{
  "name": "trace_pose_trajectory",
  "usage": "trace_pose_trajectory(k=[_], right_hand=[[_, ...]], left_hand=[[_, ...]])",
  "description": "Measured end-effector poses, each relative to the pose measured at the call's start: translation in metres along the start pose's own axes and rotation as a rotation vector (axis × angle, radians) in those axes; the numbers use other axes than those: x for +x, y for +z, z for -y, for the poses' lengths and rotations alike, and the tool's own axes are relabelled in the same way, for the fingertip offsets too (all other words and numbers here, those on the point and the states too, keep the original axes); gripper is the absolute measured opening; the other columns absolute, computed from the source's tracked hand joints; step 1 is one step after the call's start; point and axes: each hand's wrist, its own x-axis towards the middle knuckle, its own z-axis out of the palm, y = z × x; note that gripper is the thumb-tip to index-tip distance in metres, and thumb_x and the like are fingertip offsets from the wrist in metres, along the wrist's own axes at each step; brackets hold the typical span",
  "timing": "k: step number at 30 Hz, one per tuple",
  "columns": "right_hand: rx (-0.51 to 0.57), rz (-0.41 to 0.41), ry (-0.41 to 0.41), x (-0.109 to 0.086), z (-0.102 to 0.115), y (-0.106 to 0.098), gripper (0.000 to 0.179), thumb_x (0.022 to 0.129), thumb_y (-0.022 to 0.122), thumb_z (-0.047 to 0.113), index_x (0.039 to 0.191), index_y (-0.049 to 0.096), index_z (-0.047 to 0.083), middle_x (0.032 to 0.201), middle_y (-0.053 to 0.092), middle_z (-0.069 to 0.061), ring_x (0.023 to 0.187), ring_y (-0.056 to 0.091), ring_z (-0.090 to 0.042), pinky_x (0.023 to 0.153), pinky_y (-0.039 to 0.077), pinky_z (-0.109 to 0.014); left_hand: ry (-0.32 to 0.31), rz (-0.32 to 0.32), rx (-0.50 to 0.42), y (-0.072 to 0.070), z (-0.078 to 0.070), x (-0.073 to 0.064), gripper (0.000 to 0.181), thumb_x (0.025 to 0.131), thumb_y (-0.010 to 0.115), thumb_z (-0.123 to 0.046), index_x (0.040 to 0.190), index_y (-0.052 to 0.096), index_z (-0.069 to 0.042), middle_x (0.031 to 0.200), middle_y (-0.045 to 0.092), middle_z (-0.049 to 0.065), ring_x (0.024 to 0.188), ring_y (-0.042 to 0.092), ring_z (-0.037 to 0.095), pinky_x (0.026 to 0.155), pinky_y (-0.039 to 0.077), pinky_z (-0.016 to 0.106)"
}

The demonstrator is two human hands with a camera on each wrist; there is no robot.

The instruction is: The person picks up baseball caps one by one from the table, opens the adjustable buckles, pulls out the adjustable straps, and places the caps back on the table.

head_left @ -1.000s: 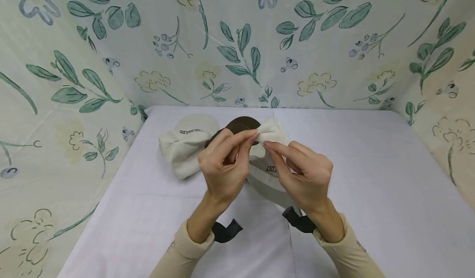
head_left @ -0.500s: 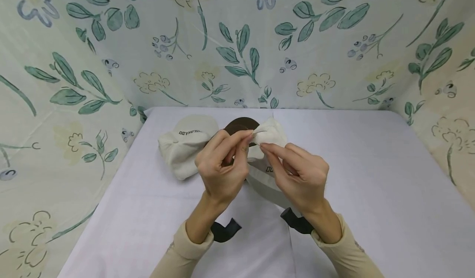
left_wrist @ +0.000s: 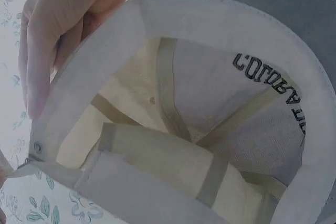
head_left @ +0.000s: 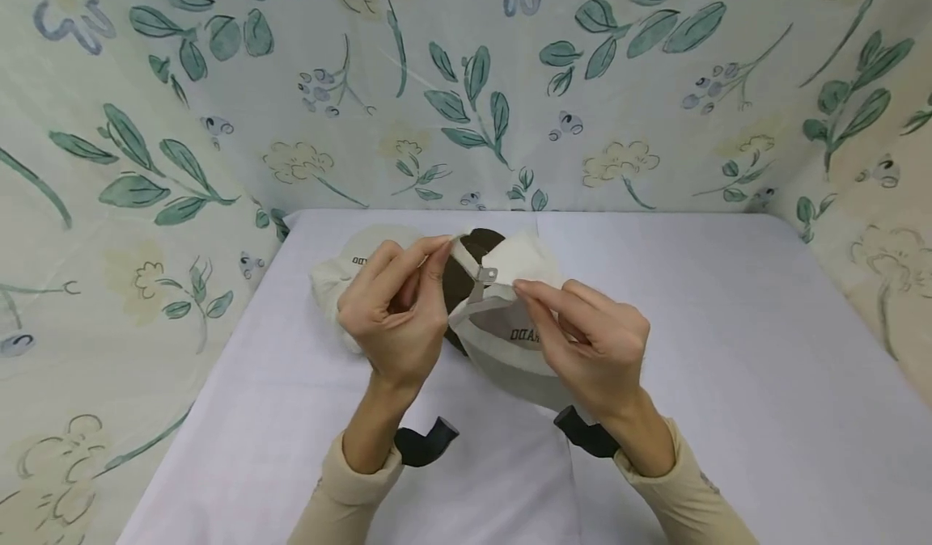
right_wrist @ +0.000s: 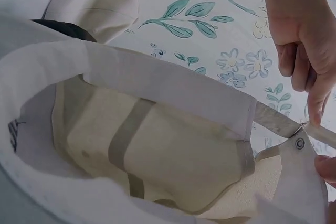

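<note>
A pale cap [head_left: 510,367] hangs between both hands, its inside facing up, with back-to-front lettering showing on it. My left hand [head_left: 396,314] pinches the end of the cap's strap [head_left: 463,257] between thumb and index finger. That strap runs through a small metal buckle [head_left: 487,275]. On the other side my right hand [head_left: 593,335] pinches the edge of the cap beside the buckle. A metal eyelet [right_wrist: 300,143] shows close to the right fingers in the right wrist view. The sweatband [left_wrist: 231,17] curves round the opening in the left wrist view.
Behind the left hand lies another pale cap [head_left: 331,286], partly covered. A dark brown rounded thing [head_left: 455,282] sits between the two caps, mostly hidden. White cloth [head_left: 728,327] covers the table, and a floral curtain [head_left: 466,84] hangs at its back and sides.
My left hand has moved left and slightly up, drawing the strap out. Strap and buckle, earlier hidden by the fingers, now show. The right hand has hardly moved.
</note>
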Motion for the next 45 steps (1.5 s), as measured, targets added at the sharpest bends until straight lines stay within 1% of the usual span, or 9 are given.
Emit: trace_pose_trajectory(k=[4, 13, 16, 23, 26, 30, 37, 42, 45], right_hand=[[-0.007, 0.005, 0.004, -0.001, -0.001, -0.001, 0.025, 0.099, 0.07, 0.015, 0.088, 0.081, -0.005, 0.05, 0.034, 0.005, 0.047, 0.022, -0.002, 0.046, 0.017, -0.013], [0.003, -0.016, 0.015, 0.0, -0.003, -0.002, 0.025, 0.098, 0.072, 0.016, 0.085, 0.081, -0.004, 0.05, 0.034, 0.004, 0.048, 0.021, -0.003, 0.047, 0.016, -0.013], [0.008, -0.026, 0.024, 0.0, -0.003, -0.002, 0.024, 0.096, 0.073, 0.015, 0.085, 0.08, -0.004, 0.05, 0.032, 0.004, 0.048, 0.02, -0.004, 0.048, 0.015, -0.014], [0.007, -0.068, 0.108, 0.003, -0.003, -0.007, 0.009, 0.086, 0.079, 0.003, 0.082, 0.08, -0.005, 0.051, 0.029, 0.003, 0.051, 0.019, -0.004, 0.052, 0.014, -0.014], [0.014, -0.083, 0.135, 0.005, -0.004, -0.01, 0.002, 0.08, 0.08, -0.005, 0.082, 0.08, -0.006, 0.051, 0.028, 0.003, 0.052, 0.019, -0.004, 0.053, 0.014, -0.014], [0.015, -0.101, 0.147, 0.007, -0.005, -0.012, 0.006, 0.076, 0.08, -0.009, 0.081, 0.08, -0.006, 0.052, 0.026, 0.003, 0.053, 0.017, -0.004, 0.053, 0.013, -0.014], [0.002, -0.127, 0.17, 0.01, -0.009, -0.015, 0.004, 0.077, 0.081, -0.008, 0.081, 0.08, -0.006, 0.052, 0.025, 0.003, 0.054, 0.018, -0.004, 0.054, 0.014, -0.014], [-0.014, -0.14, 0.201, 0.013, -0.01, -0.019, 0.004, 0.078, 0.082, -0.008, 0.081, 0.081, -0.006, 0.051, 0.029, 0.002, 0.054, 0.02, -0.002, 0.054, 0.016, -0.014], [-0.019, -0.154, 0.226, 0.015, -0.011, -0.022, 0.004, 0.081, 0.083, -0.003, 0.081, 0.08, -0.006, 0.052, 0.029, 0.002, 0.054, 0.02, -0.002, 0.054, 0.016, -0.014]], left_hand=[[0.011, 0.051, -0.02, 0.001, -0.001, -0.001, 0.009, 0.081, 0.081, 0.009, 0.088, 0.081, 0.003, 0.054, 0.036, 0.003, 0.049, 0.029, 0.007, 0.049, 0.022, 0.016], [-0.034, 0.028, -0.058, 0.001, 0.003, 0.004, 0.011, 0.079, 0.081, 0.012, 0.086, 0.081, 0.004, 0.052, 0.033, 0.003, 0.05, 0.026, 0.007, 0.05, 0.02, 0.016], [-0.043, 0.046, -0.081, 0.0, 0.003, 0.005, 0.01, 0.079, 0.082, 0.011, 0.087, 0.081, 0.004, 0.053, 0.032, 0.002, 0.051, 0.026, 0.007, 0.05, 0.02, 0.017], [-0.093, 0.174, -0.182, -0.001, 0.004, 0.003, 0.008, 0.082, 0.083, 0.006, 0.089, 0.081, 0.006, 0.055, 0.032, 0.0, 0.053, 0.029, 0.007, 0.048, 0.021, 0.019], [-0.109, 0.201, -0.201, -0.001, 0.003, 0.003, 0.011, 0.08, 0.084, 0.006, 0.091, 0.081, 0.007, 0.055, 0.032, -0.001, 0.053, 0.029, 0.007, 0.047, 0.021, 0.019], [-0.133, 0.234, -0.223, -0.001, 0.002, 0.002, 0.015, 0.079, 0.084, 0.008, 0.094, 0.081, 0.005, 0.056, 0.032, -0.001, 0.054, 0.029, 0.008, 0.047, 0.021, 0.019], [-0.183, 0.36, -0.261, -0.001, 0.005, -0.001, 0.018, 0.08, 0.085, 0.005, 0.098, 0.08, 0.004, 0.059, 0.032, -0.001, 0.056, 0.03, 0.008, 0.05, 0.023, 0.022], [-0.263, 0.486, -0.299, -0.001, 0.009, -0.002, 0.022, 0.08, 0.086, 0.002, 0.101, 0.081, 0.003, 0.058, 0.032, -0.003, 0.055, 0.029, 0.008, 0.051, 0.024, 0.024], [-0.309, 0.559, -0.317, -0.001, 0.012, -0.004, 0.025, 0.079, 0.087, 0.002, 0.104, 0.081, 0.003, 0.058, 0.031, -0.003, 0.054, 0.028, 0.009, 0.051, 0.024, 0.024]])
